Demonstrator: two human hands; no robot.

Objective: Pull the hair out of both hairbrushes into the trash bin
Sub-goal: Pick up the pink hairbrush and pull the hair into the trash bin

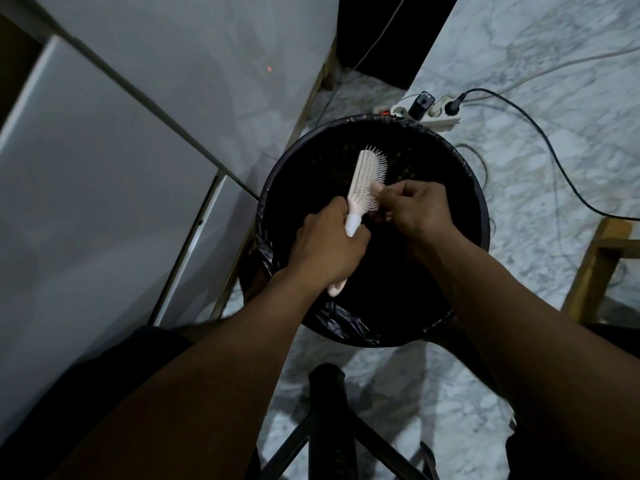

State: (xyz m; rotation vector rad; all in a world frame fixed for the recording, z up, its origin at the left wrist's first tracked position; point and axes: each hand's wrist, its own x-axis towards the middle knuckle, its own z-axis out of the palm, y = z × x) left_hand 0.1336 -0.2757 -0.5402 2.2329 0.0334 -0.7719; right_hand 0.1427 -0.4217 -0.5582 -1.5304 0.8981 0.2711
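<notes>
A pale pink hairbrush [363, 178] is held over the black trash bin [464, 174], bristles facing right. My left hand [329, 244] grips its handle, and the handle's end sticks out below the palm. My right hand [412, 206] is at the bristles near the base of the brush head, fingertips pinched there. Any hair between the fingers is too dark and small to make out. Only one hairbrush is in view. The bin has a black liner and its inside is dark.
A white power strip [433, 112] with plugs and cables lies on the marble floor behind the bin. A white cabinet [104, 202] stands at left. A wooden frame [595, 268] is at right, and a dark stool's legs [329, 410] are below.
</notes>
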